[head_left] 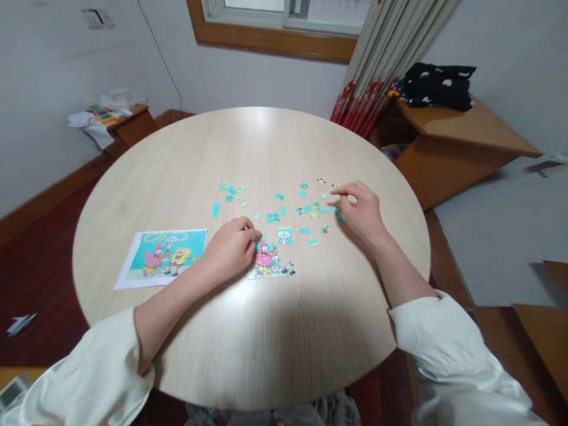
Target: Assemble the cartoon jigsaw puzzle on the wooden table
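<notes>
A partly joined jigsaw puzzle [264, 259] lies near the middle of the round table, showing a pink starfish character. Beside its upper left edge is my left hand [234, 244], fingers curled together and tips at the border; what they hold, if anything, is hidden. My right hand [361, 210] hovers over loose puzzle pieces [314, 215] on the right, index finger stretched out and apart from the thumb. Just above the joined part sits a small joined section [284, 236] with a pale blue face. Left of my left hand lies a printed reference picture [166, 254].
More loose teal pieces [229, 190] are scattered at the left beyond my left hand. The wooden table [248, 337] has a rounded edge. Behind it stand a low cabinet [461, 133] with dark cloth on top, a curtain [390, 47] and a small stand [133, 127] with papers.
</notes>
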A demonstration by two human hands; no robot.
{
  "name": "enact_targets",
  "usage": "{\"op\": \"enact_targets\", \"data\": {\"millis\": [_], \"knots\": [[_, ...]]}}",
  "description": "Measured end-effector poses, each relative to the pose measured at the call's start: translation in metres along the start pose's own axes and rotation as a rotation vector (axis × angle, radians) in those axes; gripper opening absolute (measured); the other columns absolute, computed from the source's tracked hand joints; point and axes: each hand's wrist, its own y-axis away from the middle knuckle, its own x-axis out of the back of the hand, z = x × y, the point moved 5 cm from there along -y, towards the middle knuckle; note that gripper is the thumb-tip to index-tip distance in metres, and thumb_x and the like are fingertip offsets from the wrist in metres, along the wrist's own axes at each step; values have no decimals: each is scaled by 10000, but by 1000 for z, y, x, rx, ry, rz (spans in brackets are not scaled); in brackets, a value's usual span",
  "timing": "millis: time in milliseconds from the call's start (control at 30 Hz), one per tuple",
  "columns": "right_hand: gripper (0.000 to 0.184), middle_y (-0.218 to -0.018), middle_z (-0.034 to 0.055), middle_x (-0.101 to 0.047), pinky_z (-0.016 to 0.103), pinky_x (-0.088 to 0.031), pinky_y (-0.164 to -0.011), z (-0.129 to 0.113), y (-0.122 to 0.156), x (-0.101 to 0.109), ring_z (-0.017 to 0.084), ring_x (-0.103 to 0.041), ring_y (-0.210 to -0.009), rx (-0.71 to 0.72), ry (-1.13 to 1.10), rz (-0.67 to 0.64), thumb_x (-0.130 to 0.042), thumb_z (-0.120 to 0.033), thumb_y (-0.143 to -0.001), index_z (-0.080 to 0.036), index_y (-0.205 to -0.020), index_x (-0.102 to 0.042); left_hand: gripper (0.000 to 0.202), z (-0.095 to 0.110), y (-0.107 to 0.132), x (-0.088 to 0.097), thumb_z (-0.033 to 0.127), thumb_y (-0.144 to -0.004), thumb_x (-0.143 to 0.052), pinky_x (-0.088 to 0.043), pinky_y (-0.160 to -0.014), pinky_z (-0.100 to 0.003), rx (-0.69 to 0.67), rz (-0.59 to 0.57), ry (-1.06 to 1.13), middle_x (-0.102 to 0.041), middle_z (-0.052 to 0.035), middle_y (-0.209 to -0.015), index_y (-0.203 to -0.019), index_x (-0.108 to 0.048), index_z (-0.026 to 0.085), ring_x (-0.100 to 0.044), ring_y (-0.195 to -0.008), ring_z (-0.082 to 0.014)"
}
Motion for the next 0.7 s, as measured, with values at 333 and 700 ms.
{"op": "enact_targets", "data": {"millis": [333,700], "knots": [[258,-802,45,-628,413,-490,-761,-2,2,0,203,-608,-774,-23,26,20,-457,-90,-772,-232,-775,-672,337,-7,0,2,135,-885,-407,-478,-848,-389,-14,53,16,-644,-116,-1002,-992,-726,156,-601,-920,-238],[269,-832,50,-608,425,-479,-803,-1,0,5,212,-595,-820,-23,15,34,-439,-57,-750,-230,-761,-644,334,-7,0,3,121,-878,-412,-477,-852,-386,0,47,13,-642,-120,-1010,-990,-726,150,-607,-927,-240]]}}
